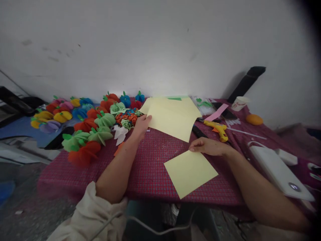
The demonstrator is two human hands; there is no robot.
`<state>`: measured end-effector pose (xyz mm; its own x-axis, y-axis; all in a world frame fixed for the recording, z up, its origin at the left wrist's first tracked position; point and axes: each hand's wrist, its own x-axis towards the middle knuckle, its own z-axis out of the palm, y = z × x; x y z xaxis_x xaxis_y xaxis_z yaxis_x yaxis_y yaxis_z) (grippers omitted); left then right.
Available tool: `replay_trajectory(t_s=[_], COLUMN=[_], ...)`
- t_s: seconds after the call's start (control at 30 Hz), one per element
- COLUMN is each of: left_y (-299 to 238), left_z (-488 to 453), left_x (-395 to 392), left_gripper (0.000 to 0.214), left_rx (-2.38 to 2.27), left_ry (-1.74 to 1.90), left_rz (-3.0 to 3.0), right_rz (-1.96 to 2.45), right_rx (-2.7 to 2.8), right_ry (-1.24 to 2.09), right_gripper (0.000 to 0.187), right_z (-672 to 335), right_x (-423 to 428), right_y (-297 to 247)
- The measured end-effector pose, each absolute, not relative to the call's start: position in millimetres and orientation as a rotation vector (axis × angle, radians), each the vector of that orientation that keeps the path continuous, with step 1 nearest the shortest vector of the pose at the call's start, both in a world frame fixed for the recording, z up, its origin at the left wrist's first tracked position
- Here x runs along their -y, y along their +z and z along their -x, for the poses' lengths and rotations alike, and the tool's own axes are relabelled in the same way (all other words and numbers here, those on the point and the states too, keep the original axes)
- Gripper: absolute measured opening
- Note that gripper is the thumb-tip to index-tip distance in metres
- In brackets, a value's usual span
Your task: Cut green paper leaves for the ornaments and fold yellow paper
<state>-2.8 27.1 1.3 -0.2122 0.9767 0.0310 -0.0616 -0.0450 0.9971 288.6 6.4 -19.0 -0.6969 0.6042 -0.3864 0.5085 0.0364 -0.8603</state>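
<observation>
My left hand [142, 124] is closed on the left edge of a large pale yellow paper sheet [175, 115], its thumb lying on top. That sheet has an uneven outline and lies toward the wall, with a green strip [175, 98] at its far edge. Nearer to me, my right hand [207, 146] pinches the upper corner of a smaller pale yellow paper square [191, 172]. The square is over the front part of the checked cloth. Just beyond my right hand lies a yellow glue gun [218, 130].
Colourful paper pumpkins [86, 124] crowd the left side, beside a heap of small scraps [127, 117]. At the right are a pink strip [217, 112], a paper cup [240, 103], an orange fruit [254, 119] and a white power bank-like device [281, 170]. A white cable [155, 231] crosses my lap.
</observation>
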Motion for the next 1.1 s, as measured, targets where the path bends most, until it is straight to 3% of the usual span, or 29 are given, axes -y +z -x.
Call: replay_trajectory(t_s=[0.23, 0.5, 0.8, 1.0, 1.1], left_y=[-0.3, -13.3, -20.7, -8.8, -0.7], left_z=[9.4, 19.3, 37.5, 21.6, 0.5], left_x=[-33.7, -42.7, -49.4, -33.4, -18.9], left_gripper=[0.023, 0.027, 0.041, 0.066, 0.051], left_rx=[-1.289, -1.642, -2.258, -2.298, -2.213], left_ry=[1.553, 1.596, 1.436, 1.278, 1.337], left_rz=[-0.972, -1.094, -1.420, -1.752, -2.040], right_rz=[1.140, 1.158, 1.186, 1.147, 1.118], right_rx=[2.253, 2.179, 2.002, 1.962, 1.944], right_ry=[1.669, 1.637, 1.606, 1.608, 1.578], right_gripper=[0.036, 0.033, 0.035, 0.035, 0.035], right_z=[-292.9, -289.9, -285.1, -286.2, -285.4], right_x=[-10.1, -10.6, -9.5, -11.7, -11.9], right_y=[-26.7, -27.9, -26.7, -28.8, -27.3])
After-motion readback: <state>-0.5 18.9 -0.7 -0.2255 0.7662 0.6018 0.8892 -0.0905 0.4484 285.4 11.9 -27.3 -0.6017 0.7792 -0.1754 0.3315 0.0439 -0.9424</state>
